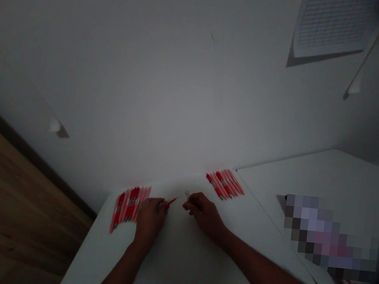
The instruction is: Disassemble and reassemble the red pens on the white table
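Observation:
My left hand [149, 219] is closed around a red pen [170, 202] whose tip points right, just above the white table [180, 258]. My right hand [204, 213] is pinched on a small pale part [187, 194], too small to name, a short way from the pen's tip. A row of several red and pink pens [129, 205] lies to the left of my left hand. Another row of several red pens [225, 184] lies beyond my right hand near the table's far edge.
The table stands against a white wall [169, 81]. A second white table [324, 179] adjoins it on the right, with a blurred-out patch [328, 238] on it. Wooden floor [7, 199] shows on the left. A vent grille [333, 24] is on the wall, upper right.

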{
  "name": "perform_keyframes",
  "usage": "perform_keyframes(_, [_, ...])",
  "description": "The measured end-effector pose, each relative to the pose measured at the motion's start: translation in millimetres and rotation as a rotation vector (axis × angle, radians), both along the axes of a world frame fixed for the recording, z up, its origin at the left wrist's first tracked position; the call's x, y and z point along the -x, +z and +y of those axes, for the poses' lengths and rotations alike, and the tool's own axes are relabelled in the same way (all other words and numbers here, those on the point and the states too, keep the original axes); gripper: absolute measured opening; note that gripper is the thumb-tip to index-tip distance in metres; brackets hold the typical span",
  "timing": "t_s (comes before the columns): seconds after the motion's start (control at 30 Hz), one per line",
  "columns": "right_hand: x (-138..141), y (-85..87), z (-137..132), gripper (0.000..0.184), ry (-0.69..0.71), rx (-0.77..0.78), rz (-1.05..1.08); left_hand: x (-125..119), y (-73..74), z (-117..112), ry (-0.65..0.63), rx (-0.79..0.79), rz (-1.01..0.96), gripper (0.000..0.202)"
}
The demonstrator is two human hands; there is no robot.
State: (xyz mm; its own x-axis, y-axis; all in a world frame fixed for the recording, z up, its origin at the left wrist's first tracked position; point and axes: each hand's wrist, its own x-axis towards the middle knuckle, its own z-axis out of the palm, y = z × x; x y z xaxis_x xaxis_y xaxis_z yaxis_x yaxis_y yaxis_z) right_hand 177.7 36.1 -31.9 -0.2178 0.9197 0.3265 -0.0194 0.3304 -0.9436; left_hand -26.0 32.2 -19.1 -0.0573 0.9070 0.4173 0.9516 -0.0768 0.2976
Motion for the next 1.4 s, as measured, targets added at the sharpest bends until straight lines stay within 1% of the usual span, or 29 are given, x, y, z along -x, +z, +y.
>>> perform_keyframes(0.17, [0.3,1.2,-0.4,0.016,0.005,0.003,0.011,-3.0,5.3,-2.5,-0.031,0.027,-0.014,0.033])
perform_keyframes(0.33, [0.3,2.1,-0.7,0.015,0.0,0.005,0.017,-4.1,6.7,-4.2,-0.02,0.01,0.011,0.035])
perform_keyframes(0.5, [0.2,2.3,-0.6,0.016,-0.012,0.005,0.009,0.8,9.0,-5.1,-0.007,0.016,0.029,0.032])
perform_keyframes(0.7, [0.2,1.7,-0.2,0.014,-0.025,-0.005,-0.009,5.0,16.0,-5.4,-0.047,0.138,-0.019,0.035])
perform_keyframes(0.83, [0.0,0.5,-0.1,0.014,-0.013,-0.01,0.0,3.6,20.0,-6.5,-0.034,0.158,-0.068,0.033])
perform_keyframes(0.93, [0.3,-0.6,0.4,0.014,-0.011,-0.016,-0.002,3.1,19.4,-6.7,-0.023,0.147,-0.06,0.033])
perform_keyframes(1.17, [1.4,-1.4,-0.3,0.014,-0.015,-0.024,-0.015,4.3,12.4,-4.7,0.003,0.095,-0.004,0.033])
perform_keyframes(1.3, [0.8,0.7,-1.7,0.015,-0.015,-0.012,-0.023,1.2,11.9,-6.7,0.07,0.072,0.042,0.033])
perform_keyframes(1.4, [0.8,1.0,-1.9,0.014,-0.014,-0.01,-0.018,-0.7,12.6,-7.8,0.066,0.06,0.052,0.034])
